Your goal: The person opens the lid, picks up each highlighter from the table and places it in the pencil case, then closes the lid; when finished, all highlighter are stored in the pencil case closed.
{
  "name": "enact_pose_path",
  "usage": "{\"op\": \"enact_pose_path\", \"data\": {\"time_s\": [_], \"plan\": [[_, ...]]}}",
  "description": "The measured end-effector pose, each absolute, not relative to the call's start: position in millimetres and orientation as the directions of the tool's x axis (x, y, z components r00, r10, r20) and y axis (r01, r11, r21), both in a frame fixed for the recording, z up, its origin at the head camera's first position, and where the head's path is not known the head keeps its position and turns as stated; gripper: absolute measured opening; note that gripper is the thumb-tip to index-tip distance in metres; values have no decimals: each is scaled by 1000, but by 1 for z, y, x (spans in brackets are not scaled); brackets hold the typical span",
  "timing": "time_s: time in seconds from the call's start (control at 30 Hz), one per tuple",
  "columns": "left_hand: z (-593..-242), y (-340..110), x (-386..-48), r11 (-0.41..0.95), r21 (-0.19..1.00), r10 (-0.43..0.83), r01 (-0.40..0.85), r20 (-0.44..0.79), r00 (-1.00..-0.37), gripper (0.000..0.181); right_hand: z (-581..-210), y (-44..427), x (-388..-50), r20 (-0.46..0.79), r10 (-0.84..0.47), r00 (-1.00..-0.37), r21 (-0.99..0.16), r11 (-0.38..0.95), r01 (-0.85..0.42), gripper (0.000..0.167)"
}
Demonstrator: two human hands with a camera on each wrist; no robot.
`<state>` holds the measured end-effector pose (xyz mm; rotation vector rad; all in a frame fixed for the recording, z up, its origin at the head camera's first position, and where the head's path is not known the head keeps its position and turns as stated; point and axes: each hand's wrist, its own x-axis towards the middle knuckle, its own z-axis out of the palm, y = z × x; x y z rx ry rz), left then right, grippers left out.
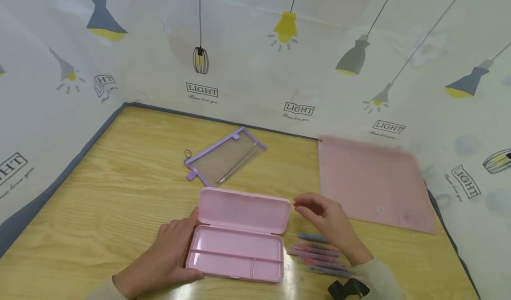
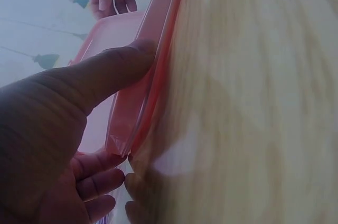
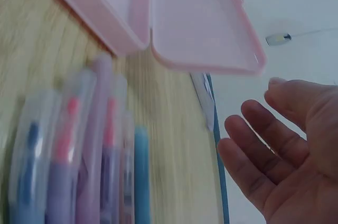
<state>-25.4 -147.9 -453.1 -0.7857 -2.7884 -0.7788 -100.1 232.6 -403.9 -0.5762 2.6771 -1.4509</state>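
A pink pencil case (image 1: 235, 254) lies with its lid (image 1: 244, 211) raised, its tray divided into three compartments with nothing in them. My left hand (image 1: 161, 258) grips its left end, thumb at the front corner and fingers along the side; the left wrist view shows the thumb on the case wall (image 2: 132, 102). Just off the lid's right edge is my right hand (image 1: 333, 222), fingers loosely bent and holding nothing. In the right wrist view that hand (image 3: 296, 155) is apart from the lid (image 3: 206, 23). Several pens (image 1: 319, 255) lie right of the case.
Behind the case lies a clear pouch with purple edging (image 1: 215, 151), two thin sticks inside. A pink sheet or flat bag (image 1: 375, 184) lies at the back right. A black object (image 1: 348, 289) is by the right sleeve. Lamp-printed cloth (image 1: 247, 38) stands behind the wooden table (image 1: 119, 180).
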Motion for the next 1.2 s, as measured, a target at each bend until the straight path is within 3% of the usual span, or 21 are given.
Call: {"op": "enact_pose_path", "data": {"time_s": [0.3, 0.47, 1.2], "plan": [[-453, -147, -26, 729, 455, 446, 512, 253, -859, 133, -401, 271, -86, 65, -289, -955, -675, 693, -255, 21], [-453, -147, -25, 730, 447, 453, 517, 250, -856, 131, -404, 285, -78, 25, -335, -942, -582, 761, -286, 17], [-452, -148, -24, 729, 451, 456, 515, 241, -857, 129, -419, 307, -75, -50, -430, -902, -464, 809, -360, 5]]}}
